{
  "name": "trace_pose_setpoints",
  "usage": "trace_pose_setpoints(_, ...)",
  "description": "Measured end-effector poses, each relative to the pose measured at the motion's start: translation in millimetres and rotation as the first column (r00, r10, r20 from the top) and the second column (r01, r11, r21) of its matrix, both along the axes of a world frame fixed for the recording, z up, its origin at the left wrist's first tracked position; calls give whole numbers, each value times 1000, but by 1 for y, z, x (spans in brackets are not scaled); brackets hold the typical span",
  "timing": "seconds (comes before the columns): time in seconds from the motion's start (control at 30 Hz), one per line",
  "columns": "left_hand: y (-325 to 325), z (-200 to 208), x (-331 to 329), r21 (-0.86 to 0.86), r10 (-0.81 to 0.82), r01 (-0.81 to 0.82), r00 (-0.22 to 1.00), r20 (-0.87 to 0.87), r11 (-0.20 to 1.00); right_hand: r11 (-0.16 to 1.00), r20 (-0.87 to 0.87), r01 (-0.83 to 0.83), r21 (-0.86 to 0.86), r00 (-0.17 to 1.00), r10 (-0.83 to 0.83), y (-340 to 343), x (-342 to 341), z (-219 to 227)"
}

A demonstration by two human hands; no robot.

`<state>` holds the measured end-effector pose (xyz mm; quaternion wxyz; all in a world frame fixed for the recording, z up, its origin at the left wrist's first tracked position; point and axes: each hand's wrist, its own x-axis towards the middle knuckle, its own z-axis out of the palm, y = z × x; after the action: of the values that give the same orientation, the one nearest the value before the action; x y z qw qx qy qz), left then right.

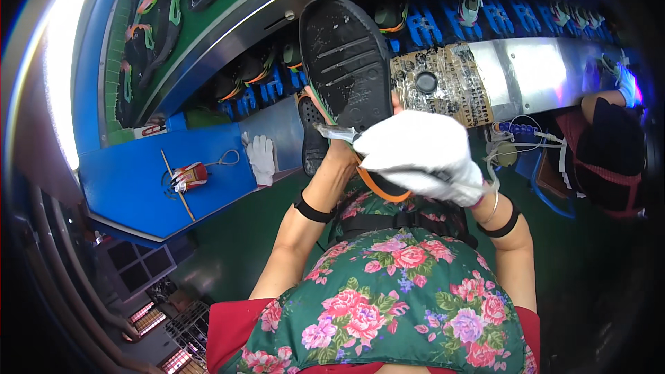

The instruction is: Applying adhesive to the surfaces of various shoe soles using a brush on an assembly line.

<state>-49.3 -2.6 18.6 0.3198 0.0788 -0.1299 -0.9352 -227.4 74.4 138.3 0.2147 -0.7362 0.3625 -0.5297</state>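
Observation:
In front of my chest a black shoe sole (344,55) is held up, ridged face showing, with an orange edge (381,187) at its near end. My bare left hand (338,156) wraps round it from below, its fingers partly hidden behind the sole. My right hand (419,152), in a white glove, is closed on a slim tool (336,132) with a pale, flat tip near the sole's left edge. Whether the tool is a brush or a blade I cannot tell. Behind the left wrist stands another black sole (312,142) with small holes.
At left, a blue tabletop (131,187) bears a red tin (190,176) with a stick across it. A white glove (261,156) lies beside it. Shoes sit on blue racks (422,24) beyond a metal ledge (526,73) with taped cardboard (443,90). Another person (609,138) is at right.

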Motion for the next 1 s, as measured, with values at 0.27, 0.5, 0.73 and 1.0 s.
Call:
trace_pose_setpoints(0.27, -9, 44, -13, 68, -104, 98, 991, 87, 993, 997, -64, -6, 80, 998, 11, 17, 0, -4)
trace_pose_setpoints(0.5, -20, 52, -18, 9, 36, -37, 998, 58, 999, 995, -83, 86, 47, 993, -82, 23, 6, -9)
trace_pose_setpoints(0.73, -31, 49, -11, -148, 100, -84, 989, 105, 985, 985, 142, 53, 164, 987, -77, 21, -7, -8)
trace_pose_setpoints(1.0, -40, 64, -20, -186, 35, -41, 999, -36, 982, 951, 360, 34, 307, 921, -149, 27, -1, -14)
